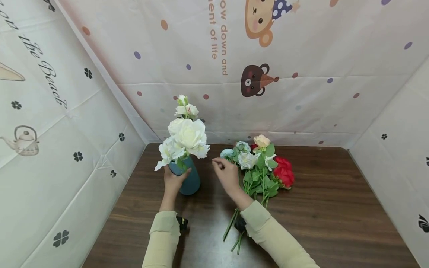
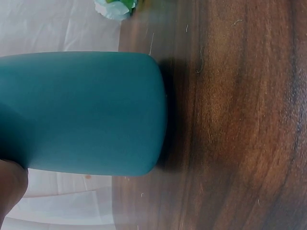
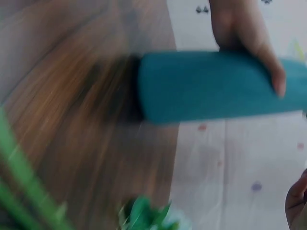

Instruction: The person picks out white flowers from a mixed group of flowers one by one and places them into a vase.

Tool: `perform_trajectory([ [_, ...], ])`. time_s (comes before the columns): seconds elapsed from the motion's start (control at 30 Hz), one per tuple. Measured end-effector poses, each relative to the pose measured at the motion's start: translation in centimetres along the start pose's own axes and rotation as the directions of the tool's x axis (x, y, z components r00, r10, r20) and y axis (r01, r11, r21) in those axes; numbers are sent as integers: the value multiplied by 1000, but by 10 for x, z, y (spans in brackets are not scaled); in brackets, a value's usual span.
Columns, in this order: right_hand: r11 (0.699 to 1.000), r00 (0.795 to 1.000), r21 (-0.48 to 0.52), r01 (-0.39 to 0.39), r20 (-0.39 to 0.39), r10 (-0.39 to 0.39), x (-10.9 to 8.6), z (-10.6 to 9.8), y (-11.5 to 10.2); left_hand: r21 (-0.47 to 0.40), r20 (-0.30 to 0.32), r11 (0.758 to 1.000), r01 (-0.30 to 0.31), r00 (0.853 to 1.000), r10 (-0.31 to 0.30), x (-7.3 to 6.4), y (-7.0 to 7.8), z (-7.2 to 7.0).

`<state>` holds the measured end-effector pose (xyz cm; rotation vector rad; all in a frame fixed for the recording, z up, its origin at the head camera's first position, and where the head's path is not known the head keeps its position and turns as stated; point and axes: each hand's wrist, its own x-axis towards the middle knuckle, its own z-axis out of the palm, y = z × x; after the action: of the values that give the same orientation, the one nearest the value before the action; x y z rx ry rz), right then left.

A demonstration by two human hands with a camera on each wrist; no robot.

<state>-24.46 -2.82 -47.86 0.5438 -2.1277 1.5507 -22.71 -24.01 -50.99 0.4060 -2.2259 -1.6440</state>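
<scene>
My left hand grips a blue-teal vase near its mouth, with the thumb across its side. The vase stands upright on the table, and its lower part fills much of the left wrist view. White flowers with a few green leaves rise out of it. To the right of the vase, my right hand is raised with loosely bent fingers and nothing visible in them. In the right wrist view, fingers of the right hand show at the lower right edge, apart from the vase.
Beside my right forearm lies a pile of artificial flowers on the brown wooden table: a red bloom, a peach one, a white one and pale blue ones. Their stems point toward me. Printed cloth hangs behind.
</scene>
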Motion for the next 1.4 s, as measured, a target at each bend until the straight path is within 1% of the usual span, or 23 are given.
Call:
perform_trajectory([
  [0.07, 999, 999, -36, -34, -8, 34, -5, -13, 11, -3, 0, 1000, -5, 1000, 5, 0, 0, 0],
  [0.13, 993, 996, -73, -91, -7, 91, -10, -27, 22, -9, -1, 1000, -6, 1000, 6, 1, 0, 1],
  [0.2, 977, 985, -124, -173, 5, 175, -16, -40, 33, -8, -2, 1000, -4, 1000, 4, 1, 0, 1],
  [0.27, 948, 963, -184, -258, 23, 267, -20, -51, 43, -6, -1, 1000, 1, 1000, -1, 1, 0, 1],
  [0.33, 910, 934, -245, -334, 42, 354, -23, -61, 52, -2, 0, 1000, 3, 1000, -3, 1, 0, 0],
  [0.37, 887, 916, -278, -370, 49, 397, -24, -66, 55, 1, -1, 1000, 3, 1000, -3, 1, 0, 0],
  [0.47, 834, 878, -351, -425, 62, 474, -26, -75, 66, -4, -1, 1000, -3, 1000, 3, 1, 1, 0],
  [0.53, 812, 864, -384, -441, 65, 500, -27, -79, 73, -9, -2, 1000, -6, 1000, 6, 1, 1, -1],
  [0.67, 782, 846, -423, -458, 62, 529, -25, -79, 81, 0, -1, 1000, -9, 1000, 9, 2, 1, -1],
  [0.8, 742, 831, -496, -451, 71, 552, -20, -77, 86, 10, 0, 1000, -4, 1000, 4, 4, 0, -1],
  [0.9, 720, 817, -532, -446, 86, 570, -15, -76, 89, 16, 5, 1000, 3, 1000, -3, 5, -1, 0],
  [0.97, 711, 803, -537, -454, 99, 588, -12, -75, 90, 16, 8, 1000, 9, 1000, -9, 4, 0, -1],
  [1.03, 696, 777, -542, -471, 118, 618, -8, -75, 91, 17, 7, 1000, 11, 1000, -11, 4, 0, -1],
  [1.07, 690, 768, -549, -472, 130, 628, -6, -75, 92, 18, 5, 1000, 13, 1000, -14, 4, 0, -2],
  [1.17, 684, 750, -556, -473, 153, 643, -1, -74, 92, 30, 2, 999, 21, 1000, -21, 3, 0, -2],
  [1.2, 685, 750, -554, -474, 153, 643, 0, -74, 92, 32, 3, 999, 25, 1000, -25, 3, 0, -2],
  [1.23, 691, 757, -549, -471, 151, 635, 1, -74, 91, 32, 4, 999, 30, 1000, -30, 3, -1, -2],
  [1.33, 714, 787, -511, -478, 113, 607, 2, -74, 88, 26, 6, 999, 24, 1000, -24, 3, -1, -1],
  [1.4, 732, 801, -472, -491, 86, 593, 4, -74, 85, 17, 6, 1000, 20, 1000, -20, 3, -2, 0],
])
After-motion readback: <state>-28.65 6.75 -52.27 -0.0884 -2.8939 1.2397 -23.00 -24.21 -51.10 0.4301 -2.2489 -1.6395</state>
